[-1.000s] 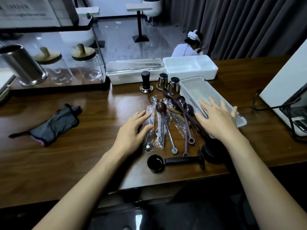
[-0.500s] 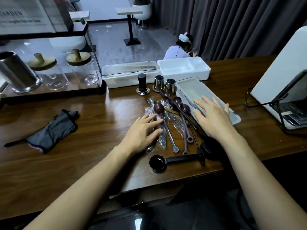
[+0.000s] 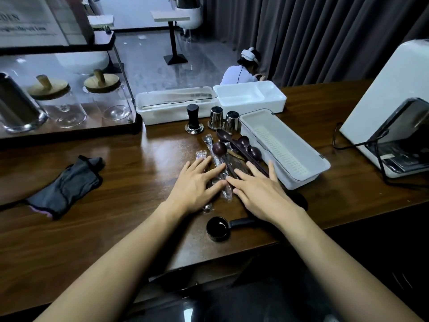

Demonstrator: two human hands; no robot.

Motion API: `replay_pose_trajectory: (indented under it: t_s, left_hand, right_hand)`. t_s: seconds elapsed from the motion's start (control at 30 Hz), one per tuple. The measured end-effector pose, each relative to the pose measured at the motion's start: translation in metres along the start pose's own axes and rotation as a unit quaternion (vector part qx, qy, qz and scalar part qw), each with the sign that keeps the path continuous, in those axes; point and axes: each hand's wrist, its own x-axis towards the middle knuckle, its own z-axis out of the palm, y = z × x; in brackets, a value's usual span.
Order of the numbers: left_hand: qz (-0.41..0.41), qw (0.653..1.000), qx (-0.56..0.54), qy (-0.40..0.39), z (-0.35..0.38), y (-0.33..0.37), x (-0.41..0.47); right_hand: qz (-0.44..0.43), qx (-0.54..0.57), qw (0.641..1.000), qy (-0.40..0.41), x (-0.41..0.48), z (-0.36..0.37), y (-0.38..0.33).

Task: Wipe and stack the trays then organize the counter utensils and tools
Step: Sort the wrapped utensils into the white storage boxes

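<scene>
Trays (image 3: 249, 96) three, steel cups (image 3: 216, 116) two, jars (image 3: 60, 105) two

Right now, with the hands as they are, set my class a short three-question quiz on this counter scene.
1. True or false: the left hand and the right hand both lie flat on the spoon pile.
2. The dark cloth lies: A) in a hand B) on the counter, left of the hands C) over the spoon pile.
3. How many steel cups stand right of the tamper?
Key: 1 true; 2 B; 3 two.
</scene>
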Motion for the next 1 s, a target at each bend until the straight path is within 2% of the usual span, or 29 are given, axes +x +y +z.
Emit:
replay_pose_trajectory:
  t_s: [0.27, 0.4, 0.57, 0.87, 1.0]
  left_hand:
    - [-0.001, 0.999, 0.031, 0.017, -0.008, -0.006, -0.008]
    - [0.059, 0.997, 0.019, 0.046, -0.01, 0.002, -0.004]
    - [0.109, 0.993, 0.021, 0.025, -0.008, 0.015, 0.008]
    - [0.096, 0.991, 0.076, -0.048, -0.007, 0.034, 0.036]
    - [0.088, 0.991, 0.098, -0.032, -0.004, 0.032, 0.034]
  right_hand:
    - [0.041, 0.012, 0.999, -0.008, 0.001, 0.005, 0.009]
    - [0.053, 0.024, 0.998, 0.005, 0.004, 0.005, 0.01]
    - [0.066, 0.021, 0.997, 0.035, 0.007, 0.003, 0.012]
    - [0.07, 0.028, 0.997, 0.032, 0.009, -0.004, 0.02]
    - [0.066, 0.017, 0.997, 0.023, 0.01, -0.006, 0.023]
